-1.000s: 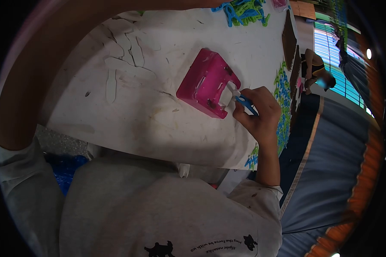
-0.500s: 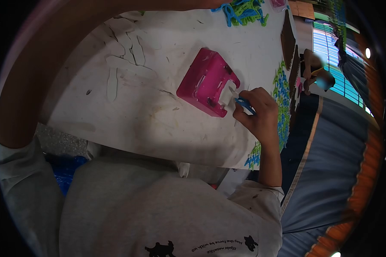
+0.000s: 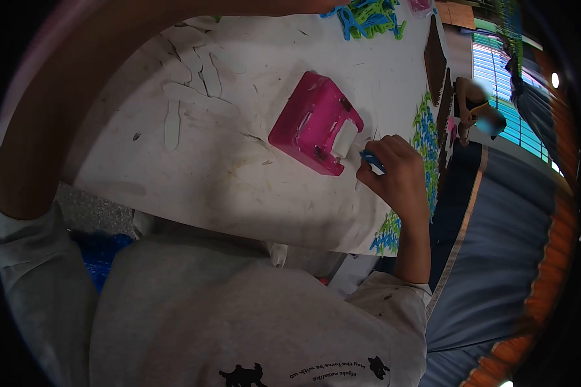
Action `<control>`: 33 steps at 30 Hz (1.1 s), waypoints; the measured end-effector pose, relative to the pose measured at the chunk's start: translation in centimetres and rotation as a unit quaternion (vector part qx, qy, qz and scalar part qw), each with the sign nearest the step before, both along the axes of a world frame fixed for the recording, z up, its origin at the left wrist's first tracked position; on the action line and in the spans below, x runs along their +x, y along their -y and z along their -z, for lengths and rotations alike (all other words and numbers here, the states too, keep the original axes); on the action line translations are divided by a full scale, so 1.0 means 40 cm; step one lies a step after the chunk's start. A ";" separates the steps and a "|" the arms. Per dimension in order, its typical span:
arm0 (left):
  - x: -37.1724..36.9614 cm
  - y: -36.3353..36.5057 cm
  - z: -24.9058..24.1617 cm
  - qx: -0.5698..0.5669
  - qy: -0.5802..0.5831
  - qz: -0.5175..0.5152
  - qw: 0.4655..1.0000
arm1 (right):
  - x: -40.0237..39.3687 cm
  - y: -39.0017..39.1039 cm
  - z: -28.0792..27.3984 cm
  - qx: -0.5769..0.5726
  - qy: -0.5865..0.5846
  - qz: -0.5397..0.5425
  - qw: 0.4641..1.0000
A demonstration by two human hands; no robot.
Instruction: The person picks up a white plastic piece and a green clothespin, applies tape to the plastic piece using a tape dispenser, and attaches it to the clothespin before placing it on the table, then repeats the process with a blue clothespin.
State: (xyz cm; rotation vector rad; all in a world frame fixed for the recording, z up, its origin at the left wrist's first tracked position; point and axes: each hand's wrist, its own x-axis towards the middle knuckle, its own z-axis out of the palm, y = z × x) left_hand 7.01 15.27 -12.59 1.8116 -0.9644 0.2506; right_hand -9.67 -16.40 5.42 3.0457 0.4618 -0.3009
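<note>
Pink block: chunky magenta plastic holder [image 3: 303,126], kinda boxy with slots and a notched end, dark smudgy bits near the notch and pale scuffs along the edges. Sits at an angle on the bench [image 3: 239,200], white piece [image 3: 344,139] in the notch.
Blue clip: small blue plastic clip [image 3: 373,161], mostly hidden by fingers, just off the notched end.
Right hand: right hand [image 3: 397,169] is pinched nearly closed on that clip.
Left hand: left hand [image 3: 319,6] is cut off by the top edge, near the clip pile, so can't tell how open it is or if it's got anything.
Clips: blue and green pile [image 3: 371,19] up top, plus loads more spread [image 3: 425,155] along the right side.
Writing: upside-down shirt print [image 3: 329,375], looks like "May the force be with", other line too fuzzy. Black animal figures beside it. Can't make out any brand on the pink plastic.
</note>
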 end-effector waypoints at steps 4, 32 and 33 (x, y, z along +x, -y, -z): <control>0.000 -0.004 -0.009 0.006 -0.002 0.002 1.000 | 0.001 -0.002 -0.002 -0.008 -0.003 0.000 1.000; 0.073 0.166 -0.292 0.000 0.133 0.075 0.988 | -0.281 0.278 0.201 0.515 0.407 0.476 0.585; 0.074 0.168 -0.285 -0.008 0.122 0.074 0.990 | -0.267 0.302 0.205 0.512 0.399 0.493 0.580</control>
